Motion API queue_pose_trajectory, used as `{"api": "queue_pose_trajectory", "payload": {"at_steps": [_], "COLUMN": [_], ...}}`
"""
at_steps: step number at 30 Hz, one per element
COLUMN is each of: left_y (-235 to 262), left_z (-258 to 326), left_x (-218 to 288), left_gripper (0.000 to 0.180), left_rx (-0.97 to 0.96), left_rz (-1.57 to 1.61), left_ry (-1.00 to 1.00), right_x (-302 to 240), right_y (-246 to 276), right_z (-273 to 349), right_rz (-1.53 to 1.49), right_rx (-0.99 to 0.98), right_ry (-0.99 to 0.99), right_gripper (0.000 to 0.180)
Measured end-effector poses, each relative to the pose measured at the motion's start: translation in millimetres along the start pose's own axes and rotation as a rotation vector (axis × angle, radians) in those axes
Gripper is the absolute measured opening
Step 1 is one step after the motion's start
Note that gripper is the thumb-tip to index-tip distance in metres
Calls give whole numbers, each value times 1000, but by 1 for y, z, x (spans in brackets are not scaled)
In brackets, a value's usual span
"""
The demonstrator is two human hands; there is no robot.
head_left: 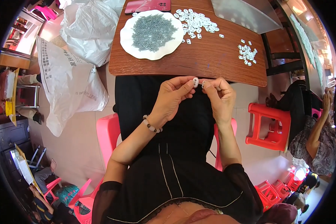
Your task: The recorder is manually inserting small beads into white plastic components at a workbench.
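Just in front of the table edge, my left hand [172, 96] pinches a small white oval plastic piece with dark holes [195, 82] between thumb and forefinger. Close beside it, my right hand [221, 98] is closed in a pinch on another small white piece [203, 84], mostly covered by the fingers. The fingertips of both hands nearly meet. Beyond them on the table, a scalloped white plate [127, 42] bears a heap of small grey metal pins [154, 31]. A pile of similar white plastic pieces [195, 21] lies right of the plate, with a smaller group [247, 53] farther right.
The brown wooden table [212, 63] carries a pink phone [147, 6] and a translucent bin [246, 15] at its far side. White sacks [71, 78] stand on the floor at left. A red stool [267, 127] and a seated person [313, 143] are at right.
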State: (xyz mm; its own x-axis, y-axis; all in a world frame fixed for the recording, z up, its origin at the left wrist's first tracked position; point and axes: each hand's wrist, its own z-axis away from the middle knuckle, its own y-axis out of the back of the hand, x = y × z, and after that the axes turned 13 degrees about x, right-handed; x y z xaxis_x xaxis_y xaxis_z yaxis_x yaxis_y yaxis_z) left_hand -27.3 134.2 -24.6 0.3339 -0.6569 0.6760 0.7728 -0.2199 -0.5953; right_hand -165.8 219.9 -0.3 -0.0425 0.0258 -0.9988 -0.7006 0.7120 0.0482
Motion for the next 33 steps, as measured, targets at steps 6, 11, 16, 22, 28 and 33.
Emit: {"api": "queue_pose_trajectory", "payload": {"at_steps": [6,11,16,22,28,33], "left_y": [1,0,1,0,-1,0], "left_z": [0,1,1,1,2,2], "left_x": [-2,-1,0,-1,-3,1], "left_gripper": [23,24,25,25,25,23], "left_rx": [9,13,13,16,20,6], "left_rz": [-17,-65,-75,-88,-152,-190], "left_ry": [-19,-103,-107,-113,-198,-224], "right_x": [1,1,3,6,2,1], "right_y": [-2,-7,-7,-7,-10,-9], "right_z": [0,0,0,0,2,0], "right_rz": [8,-2,1,19,49,13], "right_rx": [3,46,48,53,35,-18], "right_ry": [26,74,81,87,109,88], "right_gripper": [10,13,13,11,10,8]}}
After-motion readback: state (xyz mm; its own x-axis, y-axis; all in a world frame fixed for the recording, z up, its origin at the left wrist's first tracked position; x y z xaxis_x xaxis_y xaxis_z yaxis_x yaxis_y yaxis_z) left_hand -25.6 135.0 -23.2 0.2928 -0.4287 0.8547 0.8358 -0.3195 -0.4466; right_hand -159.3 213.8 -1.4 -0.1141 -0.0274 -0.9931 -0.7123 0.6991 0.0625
